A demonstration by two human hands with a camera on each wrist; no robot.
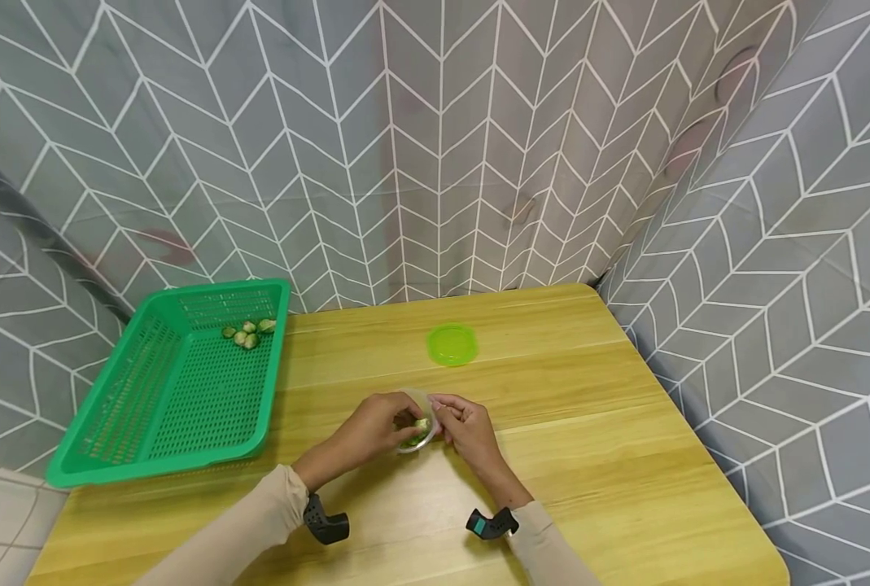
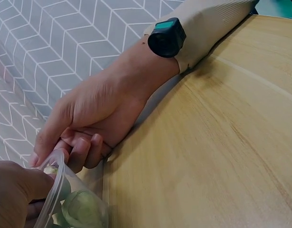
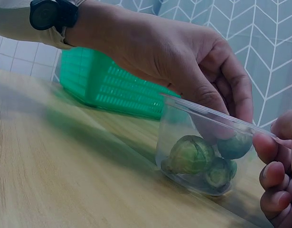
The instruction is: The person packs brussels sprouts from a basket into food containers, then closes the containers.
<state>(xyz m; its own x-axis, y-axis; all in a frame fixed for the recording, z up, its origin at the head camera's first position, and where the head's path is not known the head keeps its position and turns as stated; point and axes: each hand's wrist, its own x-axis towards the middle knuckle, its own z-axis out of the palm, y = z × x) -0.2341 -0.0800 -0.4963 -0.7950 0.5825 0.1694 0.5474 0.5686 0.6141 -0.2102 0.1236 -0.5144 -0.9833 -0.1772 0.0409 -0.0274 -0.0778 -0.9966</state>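
A clear plastic cup (image 3: 170,121) stands on the table, tilted in the right wrist view, with several Brussels sprouts (image 3: 191,154) at its bottom. My left hand (image 1: 371,425) reaches in over the rim, thumb and fingers pinching one Brussels sprout (image 3: 235,145) inside the cup. From the other side, my right hand (image 1: 473,435) pinches the cup's rim between thumb and forefinger; its other fingers curl beside the wall. In the left wrist view the right hand (image 2: 96,102) is at the rim, and the left hand (image 2: 13,190) partly covers the cup.
A green plastic basket (image 1: 277,382) stands at the table's left, holding several more Brussels sprouts (image 1: 250,341) in its far right corner. Beyond the cup a bright green lid (image 1: 452,345) lies flat on the wooden table (image 1: 588,423). Patterned grey curtains (image 1: 435,163) hang behind and at the sides.
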